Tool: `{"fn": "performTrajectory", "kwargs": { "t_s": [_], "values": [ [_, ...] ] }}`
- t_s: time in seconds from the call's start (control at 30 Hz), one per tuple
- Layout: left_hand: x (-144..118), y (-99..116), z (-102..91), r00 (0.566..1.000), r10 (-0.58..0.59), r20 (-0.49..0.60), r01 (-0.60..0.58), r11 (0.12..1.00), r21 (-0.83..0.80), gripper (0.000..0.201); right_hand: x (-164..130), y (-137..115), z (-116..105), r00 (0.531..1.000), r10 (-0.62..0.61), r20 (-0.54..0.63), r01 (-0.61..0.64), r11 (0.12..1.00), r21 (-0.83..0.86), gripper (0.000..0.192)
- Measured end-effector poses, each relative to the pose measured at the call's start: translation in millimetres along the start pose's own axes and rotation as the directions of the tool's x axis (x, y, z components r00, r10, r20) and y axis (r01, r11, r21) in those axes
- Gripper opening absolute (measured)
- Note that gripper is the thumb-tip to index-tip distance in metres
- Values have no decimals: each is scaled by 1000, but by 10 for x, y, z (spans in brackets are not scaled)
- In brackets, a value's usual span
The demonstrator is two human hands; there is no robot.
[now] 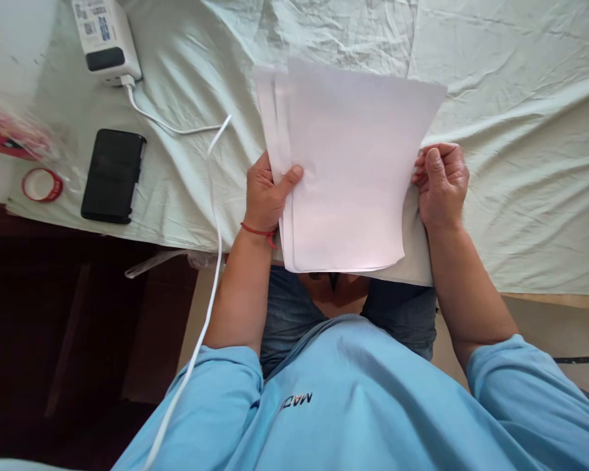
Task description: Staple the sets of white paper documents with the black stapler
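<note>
A small stack of white paper sheets (348, 170) is held up over the edge of a table covered in a pale green cloth (520, 196). My left hand (267, 196) grips the stack's left edge, thumb on top of the front sheet. My right hand (442, 180) is closed on the stack's right edge, fingers curled. The sheets are slightly fanned at the left and top. A red thread circles my left wrist.
A black phone (112, 175) lies on the cloth at the left. A white charger block (105, 39) sits at the top left, its white cable (211, 261) running down past my left arm. A red tape ring (42, 184) lies at the far left.
</note>
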State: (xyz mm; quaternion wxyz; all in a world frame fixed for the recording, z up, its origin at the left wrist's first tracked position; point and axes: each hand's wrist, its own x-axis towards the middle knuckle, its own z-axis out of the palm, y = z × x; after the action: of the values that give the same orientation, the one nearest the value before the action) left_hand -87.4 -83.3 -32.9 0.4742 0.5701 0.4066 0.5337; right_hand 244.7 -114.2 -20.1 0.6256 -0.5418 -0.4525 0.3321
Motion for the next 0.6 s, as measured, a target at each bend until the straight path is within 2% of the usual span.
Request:
{"fn": "performTrajectory", "kwargs": {
  "t_s": [0.13, 0.23, 0.4, 0.6],
  "values": [
    [37, -24, -29, 996, 18, -84, -23, 998, -63, 74, -57, -112, 25, 996, 37, 76, -41, 998, 49, 50],
    [80, -59, -71, 991, 49, -121, -57, 996, -66, 73, -114, -199, 48, 985, 102, 138, -116, 989, 96, 62],
    [146, -72, -136, 989, 75, -131, -73, 997, 19, 78, -151, -295, 55, 960, 201, 196, -216, 975, 59, 84],
    [139, -175, -62, 988, 79, -135, -82, 997, -11, 80, -264, -240, 16, 899, 270, 346, -313, 947, 76, 85]
  ]
}}
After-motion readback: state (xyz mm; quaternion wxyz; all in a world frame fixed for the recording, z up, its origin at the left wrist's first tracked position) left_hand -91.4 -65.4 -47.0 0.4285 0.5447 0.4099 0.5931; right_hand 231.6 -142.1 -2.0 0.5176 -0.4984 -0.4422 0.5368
